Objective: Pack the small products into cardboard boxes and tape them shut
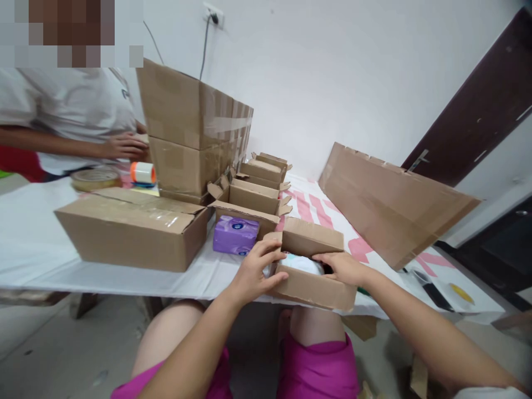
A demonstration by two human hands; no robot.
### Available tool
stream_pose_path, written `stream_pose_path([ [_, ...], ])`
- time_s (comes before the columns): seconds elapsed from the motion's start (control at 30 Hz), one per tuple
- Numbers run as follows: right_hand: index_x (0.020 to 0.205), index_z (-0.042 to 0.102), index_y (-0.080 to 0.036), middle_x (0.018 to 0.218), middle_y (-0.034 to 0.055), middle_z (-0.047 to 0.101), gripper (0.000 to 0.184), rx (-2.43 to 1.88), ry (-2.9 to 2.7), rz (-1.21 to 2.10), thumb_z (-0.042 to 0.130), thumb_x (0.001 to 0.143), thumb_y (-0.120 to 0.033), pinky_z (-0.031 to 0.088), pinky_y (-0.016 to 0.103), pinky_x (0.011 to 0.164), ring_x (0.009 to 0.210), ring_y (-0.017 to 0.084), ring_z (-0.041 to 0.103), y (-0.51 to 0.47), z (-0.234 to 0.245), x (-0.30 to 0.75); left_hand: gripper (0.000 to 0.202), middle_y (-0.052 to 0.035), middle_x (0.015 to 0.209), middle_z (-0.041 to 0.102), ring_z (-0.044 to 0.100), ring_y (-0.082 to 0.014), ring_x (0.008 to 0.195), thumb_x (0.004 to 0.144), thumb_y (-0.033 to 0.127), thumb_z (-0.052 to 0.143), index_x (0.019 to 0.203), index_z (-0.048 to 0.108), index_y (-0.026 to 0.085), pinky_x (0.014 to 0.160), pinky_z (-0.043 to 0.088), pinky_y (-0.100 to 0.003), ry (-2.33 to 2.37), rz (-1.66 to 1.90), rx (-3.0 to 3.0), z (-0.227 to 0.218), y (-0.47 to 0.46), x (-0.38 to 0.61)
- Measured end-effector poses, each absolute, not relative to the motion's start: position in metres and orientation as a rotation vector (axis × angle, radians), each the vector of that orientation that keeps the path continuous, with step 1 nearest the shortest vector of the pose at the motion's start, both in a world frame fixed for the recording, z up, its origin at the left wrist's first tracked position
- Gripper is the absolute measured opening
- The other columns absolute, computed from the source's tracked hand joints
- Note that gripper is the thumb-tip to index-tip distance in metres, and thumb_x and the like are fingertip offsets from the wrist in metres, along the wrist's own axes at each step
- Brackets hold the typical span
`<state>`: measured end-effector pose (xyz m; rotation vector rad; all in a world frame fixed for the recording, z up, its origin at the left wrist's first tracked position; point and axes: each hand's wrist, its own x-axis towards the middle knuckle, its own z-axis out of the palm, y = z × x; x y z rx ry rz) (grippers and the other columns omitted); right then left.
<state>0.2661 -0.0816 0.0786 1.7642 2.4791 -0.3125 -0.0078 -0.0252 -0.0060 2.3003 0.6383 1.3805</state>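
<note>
A small open cardboard box (pixel 318 285) sits at the table's front edge before me, its back flap standing up. Inside it lies a white item with pale blue marks (pixel 305 265), partly hidden by the box walls. My left hand (pixel 260 269) is at the box's left end, fingers spread, thumb resting by the front wall. My right hand (pixel 343 269) reaches over the right end, fingers stretched out into the box against the white item. Just left of the box stands a purple packet (pixel 236 234), apart from both hands.
A taped carton (pixel 133 230) lies at left, before stacked cartons (pixel 174 127). Several open boxes (pixel 253 197) line up behind. A large cardboard sheet (pixel 390 199) leans at right. Tape rolls (pixel 95 179) lie near a co-worker's hand (pixel 127 146). White cloth (pixel 141 280) covers the table.
</note>
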Motion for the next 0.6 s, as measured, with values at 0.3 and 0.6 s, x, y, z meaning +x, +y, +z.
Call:
stream_pose_path([
  [0.3,0.117,0.061,-0.021,0.115,0.0111,0.063,0.037,1.658,2.239,-0.125,0.056,0.081,-0.029,0.046,0.033,0.076,0.1,0.028,0.064,-0.073,0.084,0.245,0.043,-0.0108,0.132,0.051,0.046,-0.0305,0.125,0.07,0.046,0.075,0.108,0.067,0.027,0.104,0.042,-0.048,0.603,1.285,2.327,-0.007,-0.024,-0.011],
  [0.6,0.111,0.058,-0.02,0.108,0.0111,0.067,0.032,1.717,2.274,-0.064,0.059,0.081,-0.033,0.044,0.032,0.075,0.097,0.028,0.064,-0.085,0.083,0.247,0.027,-0.0096,0.139,0.044,0.03,-0.0328,0.137,0.077,0.039,0.07,0.101,0.067,0.026,0.11,0.033,-0.054,0.661,1.277,2.333,-0.006,-0.033,-0.007],
])
